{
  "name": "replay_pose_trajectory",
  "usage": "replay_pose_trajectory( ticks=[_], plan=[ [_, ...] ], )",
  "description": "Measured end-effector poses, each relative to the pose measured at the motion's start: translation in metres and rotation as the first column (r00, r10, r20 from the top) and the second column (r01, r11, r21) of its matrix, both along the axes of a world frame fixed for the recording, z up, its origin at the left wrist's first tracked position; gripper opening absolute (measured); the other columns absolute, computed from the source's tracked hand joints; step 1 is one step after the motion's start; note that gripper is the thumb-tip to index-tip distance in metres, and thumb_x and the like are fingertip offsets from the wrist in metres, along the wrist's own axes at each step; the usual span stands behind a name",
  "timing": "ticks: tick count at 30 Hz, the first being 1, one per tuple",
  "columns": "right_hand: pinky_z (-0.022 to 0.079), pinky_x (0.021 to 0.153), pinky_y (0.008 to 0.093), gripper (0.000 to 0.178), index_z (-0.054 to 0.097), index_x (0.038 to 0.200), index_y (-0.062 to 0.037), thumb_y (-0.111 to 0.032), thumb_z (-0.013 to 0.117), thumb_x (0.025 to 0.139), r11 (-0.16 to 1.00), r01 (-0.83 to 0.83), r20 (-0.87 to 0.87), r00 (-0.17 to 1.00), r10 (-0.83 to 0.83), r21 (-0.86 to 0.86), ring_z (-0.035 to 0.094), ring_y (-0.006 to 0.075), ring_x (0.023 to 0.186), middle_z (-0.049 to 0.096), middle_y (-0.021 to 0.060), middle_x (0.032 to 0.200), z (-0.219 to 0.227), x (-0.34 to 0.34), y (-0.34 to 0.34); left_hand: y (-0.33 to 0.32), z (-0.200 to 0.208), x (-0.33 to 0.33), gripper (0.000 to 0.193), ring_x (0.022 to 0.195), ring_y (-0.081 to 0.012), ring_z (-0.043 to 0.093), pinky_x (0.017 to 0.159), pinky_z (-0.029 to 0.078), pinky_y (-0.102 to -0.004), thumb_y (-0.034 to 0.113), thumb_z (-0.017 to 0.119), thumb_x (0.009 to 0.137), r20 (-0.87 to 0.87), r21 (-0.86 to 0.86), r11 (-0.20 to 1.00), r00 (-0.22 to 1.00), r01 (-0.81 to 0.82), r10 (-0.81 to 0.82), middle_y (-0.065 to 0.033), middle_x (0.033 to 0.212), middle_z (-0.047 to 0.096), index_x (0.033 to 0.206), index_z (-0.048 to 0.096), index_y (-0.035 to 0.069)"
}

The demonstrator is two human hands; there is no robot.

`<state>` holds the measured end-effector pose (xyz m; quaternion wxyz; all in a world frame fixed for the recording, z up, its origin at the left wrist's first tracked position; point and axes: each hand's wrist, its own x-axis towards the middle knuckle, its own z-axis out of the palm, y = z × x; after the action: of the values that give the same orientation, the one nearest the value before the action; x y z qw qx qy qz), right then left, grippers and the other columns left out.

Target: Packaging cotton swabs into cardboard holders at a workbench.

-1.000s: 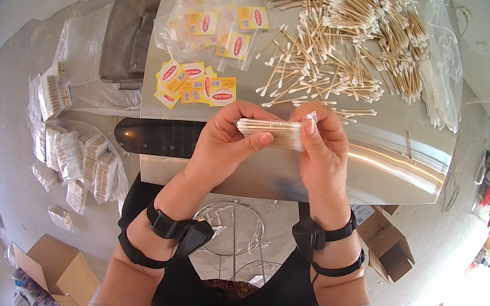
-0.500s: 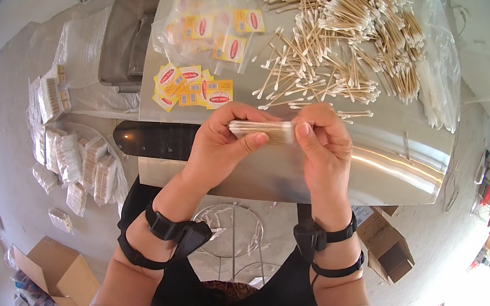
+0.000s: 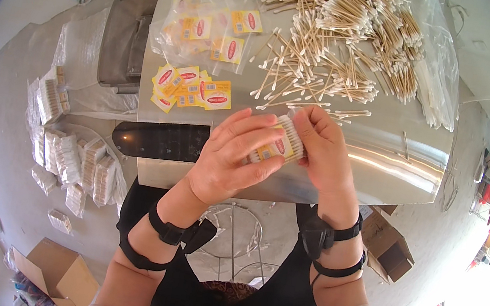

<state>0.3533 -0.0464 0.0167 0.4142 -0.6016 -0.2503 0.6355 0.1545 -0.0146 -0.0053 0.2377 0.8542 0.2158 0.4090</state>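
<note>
A small clear pack of cotton swabs (image 3: 290, 138) with a yellow and red label is held between my two hands above the table's near edge. My right hand (image 3: 325, 155) grips its right end, thumb on top. My left hand (image 3: 233, 156) holds the left end, its long fingers across the top and the thumb along the near side, hiding part of the label. Beyond my hands lies a large pile of loose cotton swabs (image 3: 346, 41). Yellow label cards (image 3: 194, 90) lie left of it, below clear bags (image 3: 179, 40) with more cards inside.
The metal table (image 3: 379, 155) has a dark oblong panel (image 3: 160, 140) at its near left edge. More clear plastic bags (image 3: 435, 87) lie at the far right. Filled swab packs (image 3: 83, 159) are heaped on the floor at left. Cardboard boxes (image 3: 56, 270) stand on both sides.
The pack has turned so its labelled face shows upward. My left fingers have straightened and moved across it; my right hand keeps its hold and has shifted slightly.
</note>
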Motion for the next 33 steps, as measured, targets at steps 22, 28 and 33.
replay_pose_trajectory(
  ticks=[22,28,33],
  plan=[
    [0.042,0.054,0.0312,0.017,0.056,0.089,-0.0036,-0.012,0.058,0.104,0.863,-0.132,0.599,0.769,-0.221,0.488,0.047,0.0146,0.058,0.054,0.0086,0.067,-0.002,-0.025,-0.006,-0.008,-0.021,0.005,0.024,0.095,-0.0054,0.058,0.083,0.048,-0.0221,0.011,0.064,0.102,0.398,-0.911,0.244,0.864,0.333,0.308,-0.0002,0.106,0.064,0.123,0.052,0.006],
    [0.046,0.057,0.0311,0.018,0.057,0.089,-0.0033,-0.014,0.059,0.104,0.837,-0.157,0.625,0.739,-0.252,0.524,0.053,0.0156,0.06,0.057,0.0099,0.069,-0.007,-0.034,-0.015,-0.015,-0.026,0.009,0.02,0.088,-0.0048,0.057,0.079,0.047,-0.0214,0.011,0.065,0.102,0.502,-0.864,0.187,0.766,0.469,0.402,0.0012,0.1,0.063,0.117,0.053,0.006],
    [0.042,0.053,0.0261,0.021,0.055,0.092,-0.0043,-0.018,0.054,0.108,0.902,-0.148,0.454,0.889,-0.058,0.406,0.051,0.0103,0.057,0.057,0.0028,0.068,-0.008,-0.033,-0.01,-0.003,-0.026,-0.005,0.017,0.089,-0.0056,0.057,0.08,0.048,-0.0223,0.012,0.061,0.104,0.521,-0.854,0.225,0.785,0.47,0.337,0.0001,0.102,0.063,0.117,0.052,0.006]
  ],
)
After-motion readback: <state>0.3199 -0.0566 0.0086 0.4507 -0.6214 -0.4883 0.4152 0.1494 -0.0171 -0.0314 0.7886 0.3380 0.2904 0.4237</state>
